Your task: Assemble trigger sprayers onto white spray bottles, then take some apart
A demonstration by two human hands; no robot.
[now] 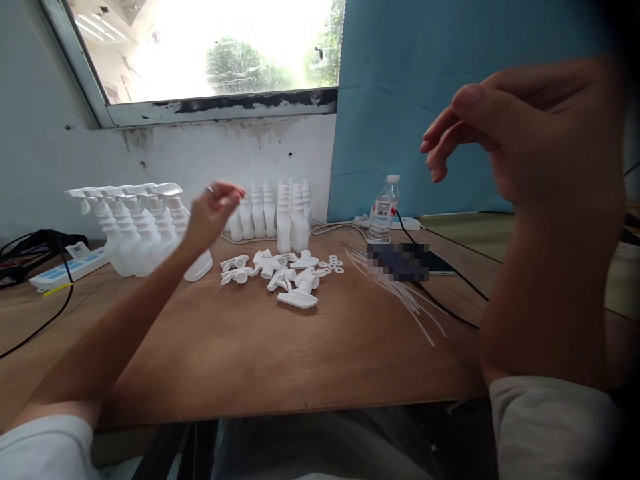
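Observation:
My left hand (213, 212) is raised over the table's left half, its fingers curled in and nothing visible in them. It stands in front of a row of white bottles without heads (257, 210); whether it touches one I cannot tell. To its left are several white spray bottles (135, 237) fitted with trigger heads. My left forearm hides part of a bottle (200, 265) there. High at the right, close to the camera, my right hand (530, 127) hangs with loosely bent fingers apart, holding nothing visible. Loose white trigger spray heads (303, 293) lie mid-table.
Small white rings (333, 265) and thin white tubes (410, 300) lie right of the heads. Behind them stand a clear water bottle (384, 210) and a dark tablet-like device (433, 259). A power strip (75, 267) and black cables lie at left.

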